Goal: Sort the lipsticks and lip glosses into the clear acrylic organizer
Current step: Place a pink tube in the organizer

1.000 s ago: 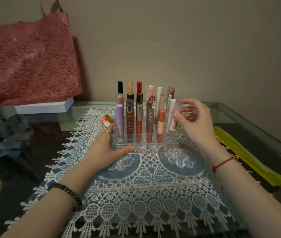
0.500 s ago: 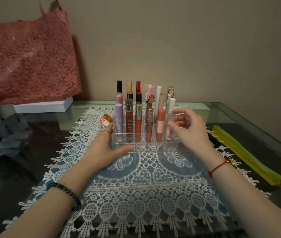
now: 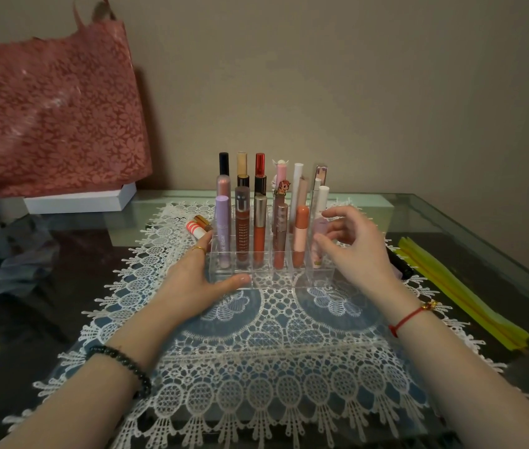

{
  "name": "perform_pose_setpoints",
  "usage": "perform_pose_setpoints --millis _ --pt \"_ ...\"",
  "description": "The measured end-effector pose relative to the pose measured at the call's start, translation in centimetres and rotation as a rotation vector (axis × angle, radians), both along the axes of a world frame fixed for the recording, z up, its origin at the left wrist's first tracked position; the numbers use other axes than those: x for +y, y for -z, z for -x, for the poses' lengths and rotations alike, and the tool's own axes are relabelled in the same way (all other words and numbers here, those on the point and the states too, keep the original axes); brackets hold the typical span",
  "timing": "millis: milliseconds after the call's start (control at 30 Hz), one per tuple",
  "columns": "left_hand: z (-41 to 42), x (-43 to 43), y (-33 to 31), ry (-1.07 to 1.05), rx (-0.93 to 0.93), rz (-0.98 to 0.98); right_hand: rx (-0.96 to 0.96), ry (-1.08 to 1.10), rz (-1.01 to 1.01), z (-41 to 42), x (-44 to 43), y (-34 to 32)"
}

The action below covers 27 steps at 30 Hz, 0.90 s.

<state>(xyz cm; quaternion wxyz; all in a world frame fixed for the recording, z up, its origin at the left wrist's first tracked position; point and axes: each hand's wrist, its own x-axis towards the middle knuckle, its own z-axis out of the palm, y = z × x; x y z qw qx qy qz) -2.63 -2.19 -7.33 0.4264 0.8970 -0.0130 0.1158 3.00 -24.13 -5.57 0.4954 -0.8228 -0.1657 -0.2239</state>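
1. Left hand (image 3: 198, 280): lies flat on the lace at the lower-left corner of the clear acrylic organizer (image 3: 276, 277). The fingers are straight and together along its left wall, and the thumb is stretched along its front wall, touching it
2. Right hand (image 3: 353, 251): raised at the organizer's right end with fingers loosely curved and spread, gripping nothing. The thumb tip sits just beside the pale pink lip gloss (image 3: 317, 258); contact cannot be told
3. Pale pink lip gloss: stands upright in the organizer's rightmost column, right of the coral tube (image 3: 301, 234)
4. Loose items: a red-and-white striped tube (image 3: 196, 229) and a gold-capped tube (image 3: 203, 221) lie just left of the organizer, near the left fingertips
5. Right side: a black tube (image 3: 400, 265) lies just behind the right hand. Yellow strips (image 3: 460, 296) run along the glass table (image 3: 483, 222) near its right edge
6. Front: the lace doily (image 3: 256, 351) spreads from the organizer's front wall to the lower frame edge, between both forearms
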Motion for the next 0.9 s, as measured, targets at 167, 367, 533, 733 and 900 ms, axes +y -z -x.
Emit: perform_pose_setpoints --millis 167,367,533,733,900 --pt "-0.2 0.2 0.1 0.007 0.005 -0.030 -0.008 -0.003 -0.014 0.1 -0.1 -0.2" --pt "-0.3 0.1 0.1 0.023 -0.003 -0.025 -0.051 0.031 -0.070 0.1 -0.7 -1.1" --pt "-0.3 0.2 0.2 0.035 -0.013 0.027 -0.118 0.143 -0.124 -0.5 -2.9 -2.0" --pt "-0.4 0.2 0.3 0.020 -0.022 -0.015 -0.016 0.329 0.260 -1.3 -6.9 -1.3" --pt "-0.4 0.2 0.2 0.015 -0.032 -0.018 0.248 0.333 0.445 -1.2 -8.3 -0.5"
